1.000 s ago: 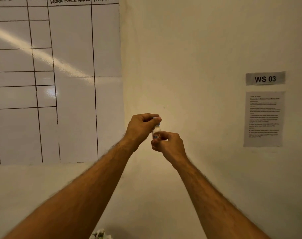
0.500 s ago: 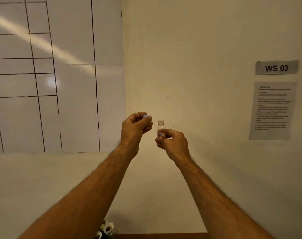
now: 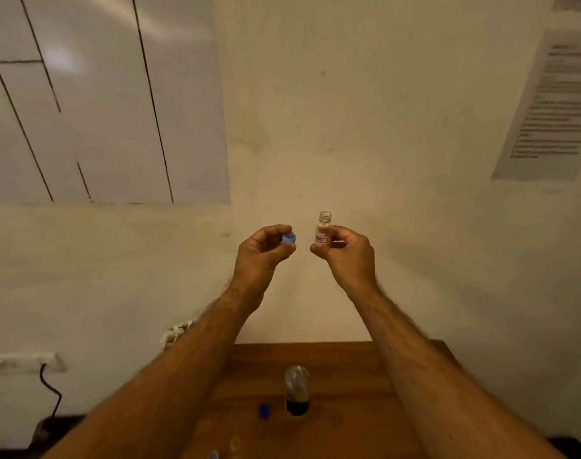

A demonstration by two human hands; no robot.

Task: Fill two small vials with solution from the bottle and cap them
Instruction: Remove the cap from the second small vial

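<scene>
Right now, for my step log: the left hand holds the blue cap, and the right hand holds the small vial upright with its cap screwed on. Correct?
Not quite. In the head view the vial in the right hand is upright but uncapped, its mouth open. The blue cap is in the left hand, as you say.

This looks like a plain production workstation in a workshop or small plant. A ruled whiteboard [image 3: 100, 104] hangs on the cream wall [image 3: 348, 111] at the left, and a printed instruction sheet [image 3: 554, 107] is taped up at the right. Below them, a small wooden tabletop [image 3: 342, 376] stands against the wall, carrying a bottle [image 3: 297, 390] holding dark solution.
</scene>
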